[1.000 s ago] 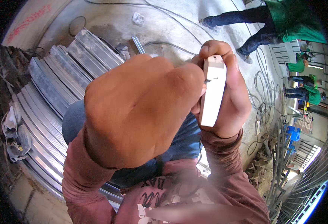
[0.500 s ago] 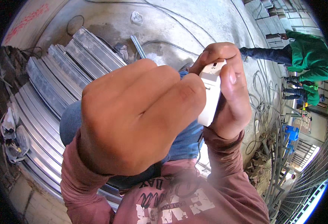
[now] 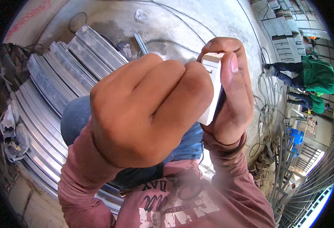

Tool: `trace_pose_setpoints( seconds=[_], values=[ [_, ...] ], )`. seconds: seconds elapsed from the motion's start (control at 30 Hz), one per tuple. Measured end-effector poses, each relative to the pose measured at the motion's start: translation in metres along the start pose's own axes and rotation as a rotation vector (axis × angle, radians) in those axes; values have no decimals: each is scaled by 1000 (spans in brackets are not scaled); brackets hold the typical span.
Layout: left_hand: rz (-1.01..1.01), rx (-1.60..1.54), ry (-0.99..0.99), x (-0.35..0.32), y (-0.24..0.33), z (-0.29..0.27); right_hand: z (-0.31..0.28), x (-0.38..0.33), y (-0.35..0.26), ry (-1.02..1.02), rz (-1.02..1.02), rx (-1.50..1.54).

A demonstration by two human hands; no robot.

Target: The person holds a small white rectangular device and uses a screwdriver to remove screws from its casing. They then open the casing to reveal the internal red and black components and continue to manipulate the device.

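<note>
Close in front of my chest, a small white rectangular block [image 3: 215, 72] with slots on its faces sits in my right hand [image 3: 236, 91]. The thumb presses along its right side and the fingers curl round behind it. My left hand [image 3: 151, 110] is closed in a fist against the block's left side and covers part of it. Its fingertips are turned out of sight, so what they pinch, if anything, is hidden. A thin dark cord [image 3: 202, 154] hangs below near my right wrist.
Stacked long metal profiles [image 3: 47, 91] lie at my left beside clear plastic bags [image 3: 16, 144]. Black cables [image 3: 267, 95] loop over the concrete floor. At right are people in green [image 3: 319, 76], a blue container [image 3: 297, 136] and metal bars [image 3: 283, 171].
Both hands have shifted slightly, and the white block is turned a little with its top end more hidden. A person in green at the right has moved farther right.
</note>
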State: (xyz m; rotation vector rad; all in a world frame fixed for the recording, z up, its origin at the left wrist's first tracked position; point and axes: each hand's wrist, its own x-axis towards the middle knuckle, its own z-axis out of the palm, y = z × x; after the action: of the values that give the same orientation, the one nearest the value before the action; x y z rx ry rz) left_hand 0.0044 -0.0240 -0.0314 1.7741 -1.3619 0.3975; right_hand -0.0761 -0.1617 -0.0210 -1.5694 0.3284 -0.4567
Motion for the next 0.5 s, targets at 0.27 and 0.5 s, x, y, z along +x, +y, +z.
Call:
trace_pose_setpoints(
  seconds=[0.27, 0.5],
  values=[
    [7, -11, 151, 3, 2, 3, 11, 0, -8, 23, 42, 127],
    [-45, -13, 133, 1, 2, 3, 19, -1, -3, 96, 61, 156]
  ],
)
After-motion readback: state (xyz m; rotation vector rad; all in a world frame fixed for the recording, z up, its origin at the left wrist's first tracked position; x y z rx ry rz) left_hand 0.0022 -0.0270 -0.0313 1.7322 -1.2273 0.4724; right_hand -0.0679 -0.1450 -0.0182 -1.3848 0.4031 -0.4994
